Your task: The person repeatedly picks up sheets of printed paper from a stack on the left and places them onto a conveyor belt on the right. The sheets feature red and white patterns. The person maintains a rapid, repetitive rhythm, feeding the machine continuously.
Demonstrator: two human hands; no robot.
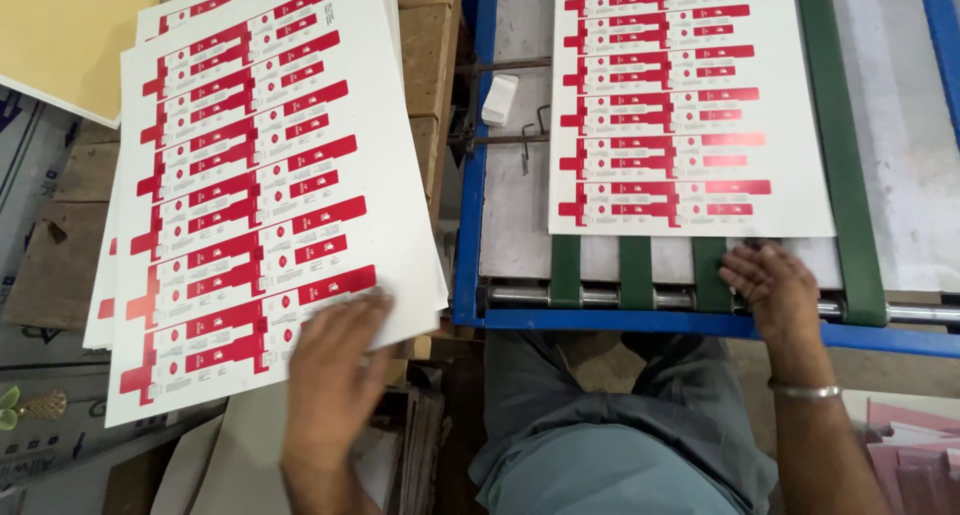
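My left hand (pixel 335 360) lies flat, fingers spread, on the near edge of the top sheet of a stack of white sheets printed with red carton shapes (pixel 250 185), on my left. My right hand (pixel 765 285) rests with curled fingertips on the near edge of a single printed sheet (pixel 690 105) that lies on the blue-framed machine table (pixel 470 225). That sheet sits over green belts (pixel 635 270) and a metal roller (pixel 600 297). A metal bangle circles my right wrist.
Cardboard boxes (pixel 425 45) stand under and behind the stack. A yellow board (pixel 70 35) is at the top left. A small white block (pixel 499 99) lies on the machine's left part. Pink papers (pixel 915 445) sit at the lower right.
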